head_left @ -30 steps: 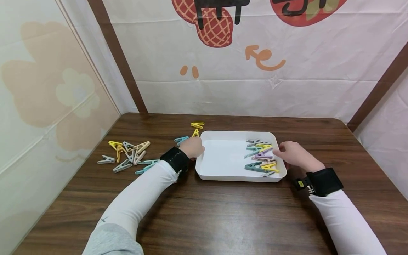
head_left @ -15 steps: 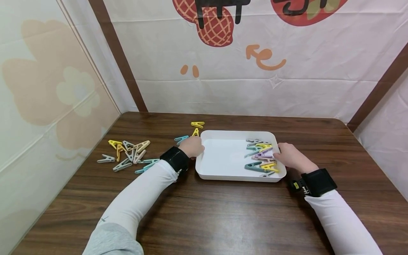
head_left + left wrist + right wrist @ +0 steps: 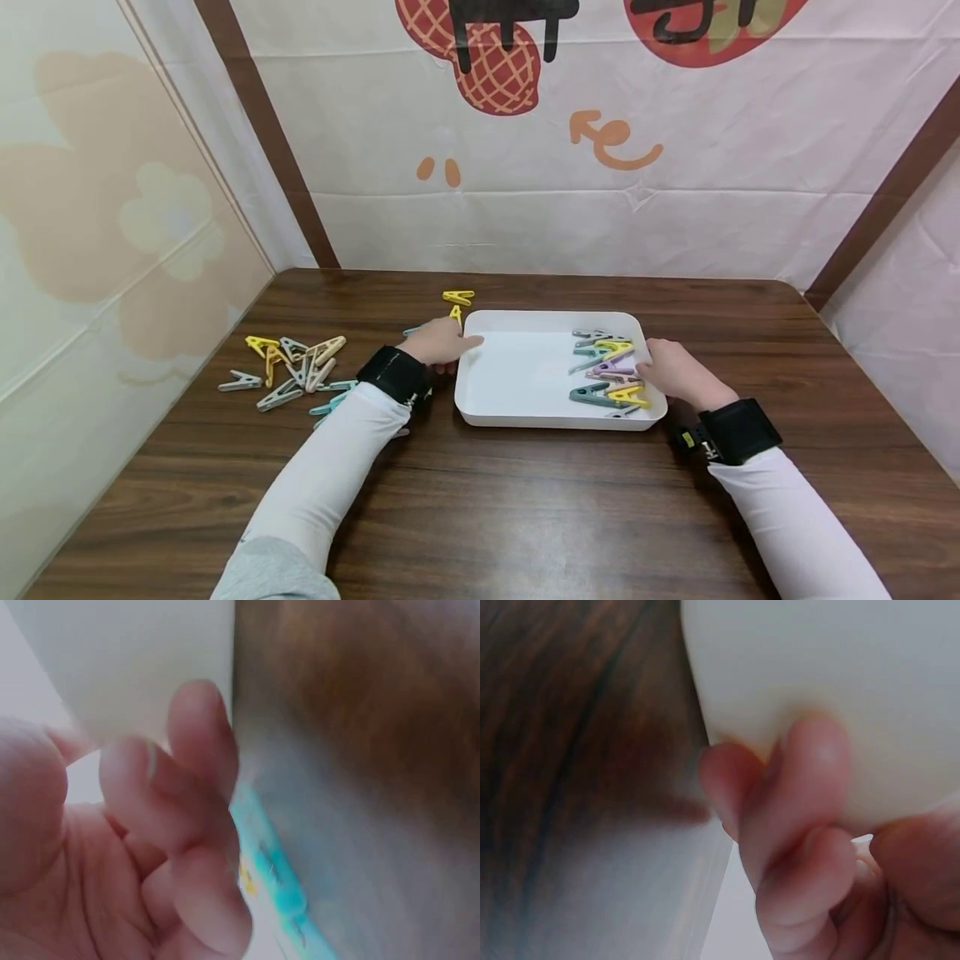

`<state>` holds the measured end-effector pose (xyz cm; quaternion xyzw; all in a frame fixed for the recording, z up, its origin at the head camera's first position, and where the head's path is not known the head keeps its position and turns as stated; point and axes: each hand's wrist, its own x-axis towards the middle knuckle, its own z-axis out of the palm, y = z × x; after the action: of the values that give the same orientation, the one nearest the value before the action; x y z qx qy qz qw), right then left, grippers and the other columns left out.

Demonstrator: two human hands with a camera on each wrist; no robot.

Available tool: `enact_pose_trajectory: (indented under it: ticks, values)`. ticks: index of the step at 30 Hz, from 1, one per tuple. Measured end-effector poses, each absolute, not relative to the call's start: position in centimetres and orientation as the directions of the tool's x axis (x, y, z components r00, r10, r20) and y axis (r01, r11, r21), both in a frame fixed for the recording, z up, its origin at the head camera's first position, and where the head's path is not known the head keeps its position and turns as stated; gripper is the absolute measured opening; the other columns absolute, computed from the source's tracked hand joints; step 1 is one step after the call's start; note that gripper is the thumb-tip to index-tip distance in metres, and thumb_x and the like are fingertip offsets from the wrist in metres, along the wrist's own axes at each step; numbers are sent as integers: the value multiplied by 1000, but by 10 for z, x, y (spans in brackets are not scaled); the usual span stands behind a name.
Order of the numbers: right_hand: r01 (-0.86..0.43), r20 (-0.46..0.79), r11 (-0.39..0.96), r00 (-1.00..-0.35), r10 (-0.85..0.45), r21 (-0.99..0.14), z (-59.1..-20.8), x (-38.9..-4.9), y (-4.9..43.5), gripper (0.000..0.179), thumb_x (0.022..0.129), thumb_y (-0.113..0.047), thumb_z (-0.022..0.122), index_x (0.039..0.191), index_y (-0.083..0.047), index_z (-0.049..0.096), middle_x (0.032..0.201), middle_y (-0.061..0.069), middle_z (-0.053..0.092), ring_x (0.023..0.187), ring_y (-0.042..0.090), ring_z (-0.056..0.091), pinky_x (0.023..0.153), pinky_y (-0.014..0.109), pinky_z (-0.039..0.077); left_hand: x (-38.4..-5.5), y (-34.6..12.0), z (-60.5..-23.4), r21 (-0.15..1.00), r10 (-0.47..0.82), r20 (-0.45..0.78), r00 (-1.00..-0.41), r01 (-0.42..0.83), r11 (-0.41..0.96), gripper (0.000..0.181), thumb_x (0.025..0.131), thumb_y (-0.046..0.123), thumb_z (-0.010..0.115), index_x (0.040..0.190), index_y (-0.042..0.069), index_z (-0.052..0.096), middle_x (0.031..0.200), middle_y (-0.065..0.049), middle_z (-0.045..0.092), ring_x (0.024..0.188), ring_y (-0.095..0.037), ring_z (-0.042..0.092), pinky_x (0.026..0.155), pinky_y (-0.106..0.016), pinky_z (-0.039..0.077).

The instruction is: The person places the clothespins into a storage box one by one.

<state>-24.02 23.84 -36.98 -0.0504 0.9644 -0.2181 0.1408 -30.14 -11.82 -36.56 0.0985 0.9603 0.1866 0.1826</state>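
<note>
A white rectangular tray (image 3: 517, 375) lies on the table, with several coloured clothespins (image 3: 611, 367) grouped along its right side. At the tray's left edge is my left hand (image 3: 437, 342); its thumb is straight across the rim, and its other fingers, loosely bent, are beside the outer wall. My right hand (image 3: 675, 368) holds the opposite edge, thumb over the rim. In the right wrist view its fingers (image 3: 810, 765) press the pale tray wall (image 3: 870, 690). Left wrist view: fingertips (image 3: 199, 712) overlap the tray side (image 3: 150, 667), with turquoise clothespins (image 3: 274, 870) beyond.
A loose pile of yellow, grey, beige and turquoise clothespins (image 3: 300, 367) lies left of the tray. Yellow clothespins (image 3: 457, 297) lie behind the left hand. The wooden table (image 3: 555, 508) meets a printed cloth backdrop (image 3: 555, 233) at its back edge.
My left hand has shifted slightly left and its thumb has straightened, with the lower fingers now showing below it. The right hand has closed in on the tray's right edge.
</note>
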Motion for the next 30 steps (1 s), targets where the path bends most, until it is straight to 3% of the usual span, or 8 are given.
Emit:
enact_pose_trajectory:
  ticks: [3, 7, 14, 18, 22, 26, 30]
  values:
    - [-31, -248, 899, -957, -153, -437, -370, -241, 238, 44, 98, -10, 52, 128, 20, 41, 110, 32, 54, 68, 24, 59, 48, 31, 47, -305, -128, -356, 444, 249, -255, -934, 115, 889, 56, 100, 49, 46, 69, 6, 66, 58, -5, 63, 48, -18, 58, 50, -29, 43]
    - [-25, -251, 897, -956, -150, -442, -371, -241, 238, 44, 98, -10, 51, 128, 20, 40, 109, 31, 54, 61, 21, 57, 46, 31, 46, -315, -139, -344, 464, 218, -179, -959, 113, 878, 55, 100, 48, 46, 73, 5, 67, 63, -7, 66, 54, -24, 62, 46, -28, 40]
    - [-30, -246, 901, -957, -150, -432, -372, -242, 240, 43, 98, -10, 51, 127, 20, 41, 109, 31, 54, 67, 23, 58, 48, 31, 46, -334, -139, -342, 345, 140, 7, -990, 133, 929, 40, 95, 39, 56, 65, 12, 56, 54, 3, 49, 50, -14, 44, 46, -27, 30]
    - [-24, -252, 899, -956, -149, -438, -372, -241, 240, 43, 99, -10, 51, 128, 20, 40, 109, 31, 54, 61, 22, 57, 46, 31, 46, -341, -132, -345, 271, 138, -43, -989, 122, 955, 37, 92, 40, 59, 70, 10, 57, 56, 3, 47, 53, -14, 47, 48, -27, 35]
    - [-19, -259, 896, -954, -149, -444, -371, -241, 238, 44, 99, -10, 51, 129, 20, 39, 108, 31, 54, 54, 19, 55, 44, 30, 45, -350, -126, -353, 200, 139, -123, -983, 113, 973, 38, 89, 43, 61, 90, 5, 65, 67, -1, 56, 63, -17, 54, 57, -30, 43]
    - [-21, -256, 893, -955, -152, -450, -370, -240, 238, 43, 98, -9, 51, 128, 20, 39, 107, 31, 54, 56, 20, 55, 45, 30, 45, -359, -122, -360, 154, 135, -163, -977, 110, 982, 45, 87, 43, 62, 106, 2, 65, 78, -5, 62, 71, -19, 57, 62, -34, 46]
    - [-10, -261, 893, -955, -142, -450, -369, -239, 237, 43, 98, -9, 51, 128, 19, 40, 109, 31, 54, 60, 22, 56, 46, 30, 46, -366, -123, -367, 134, 132, -171, -976, 110, 985, 47, 87, 45, 63, 108, 3, 65, 81, -5, 63, 74, -20, 58, 65, -35, 47]
